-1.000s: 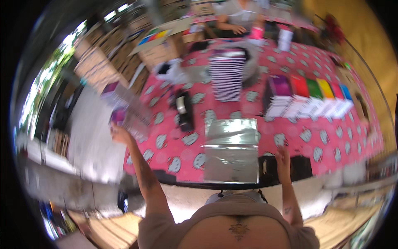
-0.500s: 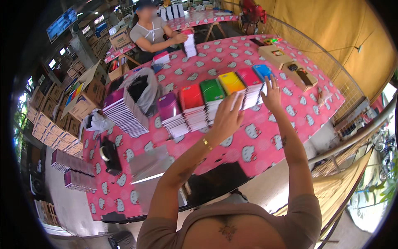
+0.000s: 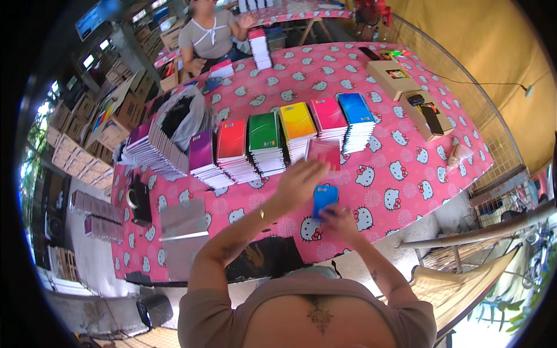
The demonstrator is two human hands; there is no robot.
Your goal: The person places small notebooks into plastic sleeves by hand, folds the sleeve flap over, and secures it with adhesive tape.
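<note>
My left hand (image 3: 303,181) grips a pink notebook (image 3: 325,153), which is blurred and lifted in front of the pink stack. Nearer to me, my right hand (image 3: 340,221) has its fingers on the lower end of a blue notebook (image 3: 325,197). Behind both hands runs a row of spiral notebook stacks: purple (image 3: 201,148), red (image 3: 232,138), green (image 3: 265,131), yellow (image 3: 297,119), pink (image 3: 328,113) and blue (image 3: 356,108).
A taller purple notebook stack (image 3: 155,152) stands left, beside a plastic bag (image 3: 197,110). A black tape dispenser (image 3: 139,200) and clear plastic sheets (image 3: 183,217) lie front left. Cardboard boxes (image 3: 428,124) sit right. Across the patterned table, a person (image 3: 210,35) sits near a notebook stack (image 3: 260,49).
Both hands have drawn back from the row toward me, a pink notebook now in the left and a blue one in the right. The person opposite has let go of the notebook stack.
</note>
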